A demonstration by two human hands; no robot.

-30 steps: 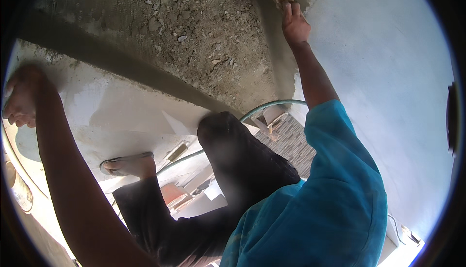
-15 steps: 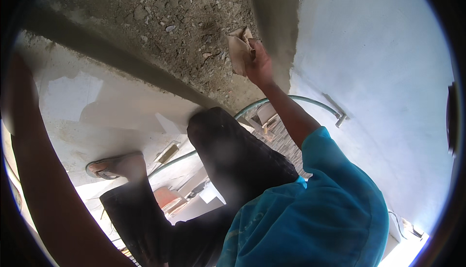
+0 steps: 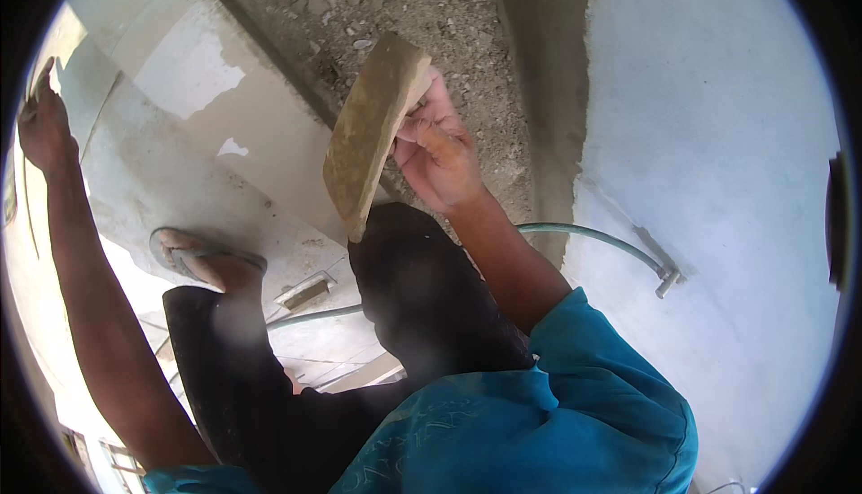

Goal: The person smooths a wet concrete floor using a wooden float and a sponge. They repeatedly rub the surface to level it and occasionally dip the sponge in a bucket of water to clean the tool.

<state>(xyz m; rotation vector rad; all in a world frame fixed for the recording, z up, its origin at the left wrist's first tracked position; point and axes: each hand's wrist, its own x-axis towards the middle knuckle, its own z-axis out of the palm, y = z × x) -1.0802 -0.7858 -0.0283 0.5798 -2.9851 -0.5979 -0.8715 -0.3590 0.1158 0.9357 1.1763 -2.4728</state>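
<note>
My right hand (image 3: 435,153) grips a flat, brown broken slab (image 3: 373,126) by its right edge, thumb and fingers on the paler side. The slab is tilted, its pointed lower end just above my right knee (image 3: 404,260). Over at the far left, my left hand (image 3: 45,126) is raised with its fingers pointing up beside a pale edge. Its fingers look partly stretched out, and nothing held shows in it. Behind the slab lies a strip of rubble and grey dirt (image 3: 359,9).
A green hose (image 3: 584,229) runs from a wall tap (image 3: 666,280) behind my legs. The white wall (image 3: 718,135) stands at right, with a rough cement band (image 3: 548,63) along its base. My sandalled left foot (image 3: 202,260) rests on a pale slab floor, near a small rectangular trowel-like thing (image 3: 305,290).
My right hand has drawn the slab back from the rubble toward my knee and turned it to show its broad brown face. My left hand has come into view at the left.
</note>
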